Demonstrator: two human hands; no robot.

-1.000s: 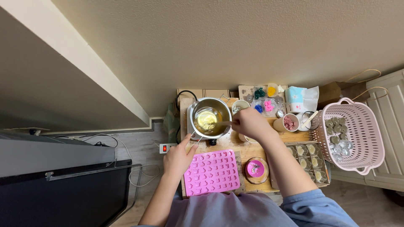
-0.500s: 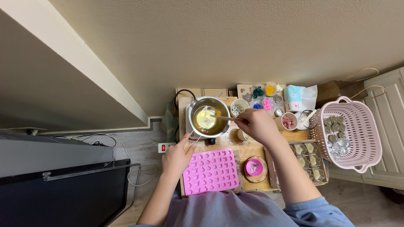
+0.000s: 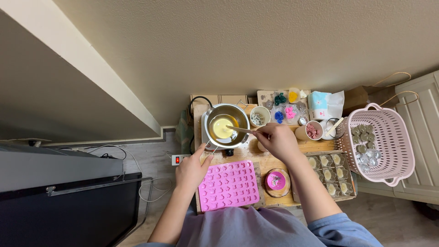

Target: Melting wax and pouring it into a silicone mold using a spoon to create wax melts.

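Right hand [image 3: 277, 142] pinches a stirring stick [image 3: 241, 130] dipped in the melting pot [image 3: 226, 125]; left hand [image 3: 191, 170], loosely curled, steadies its handle.

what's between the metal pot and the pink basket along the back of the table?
In the head view, between the metal pot and the pink basket: a small white cup, bags of coloured pieces, and a cup of pink bits.

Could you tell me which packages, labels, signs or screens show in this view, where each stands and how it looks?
Tissue pack: back of the table, right of the coloured bits; soft, squarish, light blue and white with small pink marks.
Paper bag: behind the pink basket; brown, with cord handles.
Dark flat panel: lower left, black and rectangular; possibly a screen, showing nothing.
No signs seen.
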